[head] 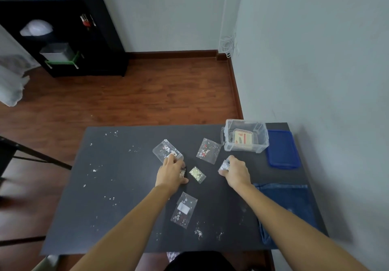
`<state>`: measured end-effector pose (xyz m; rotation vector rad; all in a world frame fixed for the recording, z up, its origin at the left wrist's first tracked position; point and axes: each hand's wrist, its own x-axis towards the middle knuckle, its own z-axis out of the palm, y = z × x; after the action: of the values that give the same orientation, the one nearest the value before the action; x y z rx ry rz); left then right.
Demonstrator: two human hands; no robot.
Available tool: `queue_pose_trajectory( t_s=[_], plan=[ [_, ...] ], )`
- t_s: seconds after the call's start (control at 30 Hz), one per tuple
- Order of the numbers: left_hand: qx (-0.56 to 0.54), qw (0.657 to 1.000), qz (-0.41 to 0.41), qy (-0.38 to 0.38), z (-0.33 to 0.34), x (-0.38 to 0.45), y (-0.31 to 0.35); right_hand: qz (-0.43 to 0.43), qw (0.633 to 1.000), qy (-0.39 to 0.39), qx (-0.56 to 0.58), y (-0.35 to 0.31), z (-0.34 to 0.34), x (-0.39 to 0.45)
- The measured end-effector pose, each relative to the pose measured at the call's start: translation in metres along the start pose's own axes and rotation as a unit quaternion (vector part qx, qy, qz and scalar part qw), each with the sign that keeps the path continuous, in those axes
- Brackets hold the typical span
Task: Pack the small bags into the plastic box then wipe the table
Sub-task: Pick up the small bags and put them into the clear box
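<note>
Several small clear bags of glitter lie on the dark table (117, 186). My left hand (171, 172) presses down on the near corner of one clear bag (165, 149), with another small bag (182, 173) under its fingers. My right hand (236, 171) is closed around a small silvery bag (223, 166). Between my hands lies a small yellow-glitter bag (197, 173). A red-and-white speckled bag (208, 150) rests near the clear plastic box (245, 135), which stands open at the back right with a packet inside. A labelled bag (184, 209) lies close to me.
A blue lid (283, 149) lies right of the box, against the wall. A blue denim cloth (288, 203) covers the table's right side. Loose glitter specks are scattered over the tabletop. A black shelf unit (63, 28) stands across the wooden floor.
</note>
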<state>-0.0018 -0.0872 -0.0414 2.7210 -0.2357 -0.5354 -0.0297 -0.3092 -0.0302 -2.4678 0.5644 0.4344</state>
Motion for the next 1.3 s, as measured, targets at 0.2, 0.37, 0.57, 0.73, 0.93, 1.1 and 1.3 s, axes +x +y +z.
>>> queue_pose_trajectory(
  t_s=[0.2, 0.37, 0.57, 0.73, 0.93, 1.1, 1.3],
  plan=[
    [0.016, 1.0, -0.021, -0.009, -0.002, 0.0, -0.004, 0.002, 1.0, -0.007, -0.008, 0.001, 0.004, -0.008],
    [-0.002, 0.999, 0.0, 0.035, -0.006, -0.008, -0.015, -0.025, 0.999, -0.026, -0.003, 0.01, 0.0, -0.01],
    [0.066, 0.997, 0.021, -0.016, -0.017, -0.017, -0.026, -0.026, 0.999, -0.019, -0.006, 0.008, 0.001, -0.008],
    [0.095, 0.994, 0.034, -0.04, -0.018, -0.015, -0.021, -0.027, 0.999, -0.021, -0.002, 0.005, 0.0, -0.008],
    [-0.079, 0.997, 0.0, 0.011, -0.022, -0.021, 0.0, -0.058, 0.997, -0.046, 0.031, 0.001, -0.016, -0.012],
    [-0.184, 0.975, 0.071, 0.105, -0.048, 0.013, 0.058, -0.131, 0.988, 0.036, 0.078, 0.003, -0.056, -0.007],
    [-0.278, 0.955, 0.048, 0.088, -0.056, 0.058, 0.144, -0.059, 0.963, 0.201, 0.171, 0.017, -0.112, 0.025]
  ],
)
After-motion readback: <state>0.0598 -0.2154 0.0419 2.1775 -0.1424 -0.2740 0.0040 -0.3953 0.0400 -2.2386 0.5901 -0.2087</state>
